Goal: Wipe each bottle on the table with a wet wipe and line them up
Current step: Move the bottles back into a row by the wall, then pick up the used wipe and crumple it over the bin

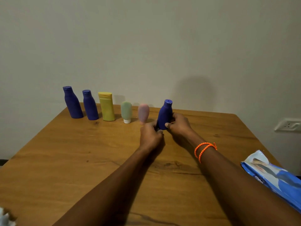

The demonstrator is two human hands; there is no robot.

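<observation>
**Sixth bottle going into the row**

A small blue bottle [165,115] stands upright at the right end of the row along the far edge of the bench [65,152], just beside the pink tube [143,113]. Both hands are on its lower half. The right hand [179,126] wraps round its right side, with the thumb across the front. The left hand [150,136] has its fingers [160,131] curled against the bottle's lower left side near the base. Its cap is on, with a small dark mark on top that I cannot make out.

To its left, five things already stand in line, each apart from its neighbour: the pink tube, a green tube [126,112] resting on its white cap, a yellow bottle [106,106], and two taller blue bottles [90,105] [72,102]. No other bottle shows on the bench, so this looks like the last one being set in place. The lining-up seems nearly done, with only letting go and perhaps a small straightening left. Whether each bottle has been wiped cannot be judged from here.

No wipe is visible in either hand. All the bottles and tubes are opaque and capped, so their contents are hidden.

At the near right edge lies a blue and white pack of wipes [275,178], flat on the bench; its opening is not in view. At the near left corner a pale crumpled scrap [5,217] shows, possibly a used wipe, though it is cut off by the frame.
</observation>
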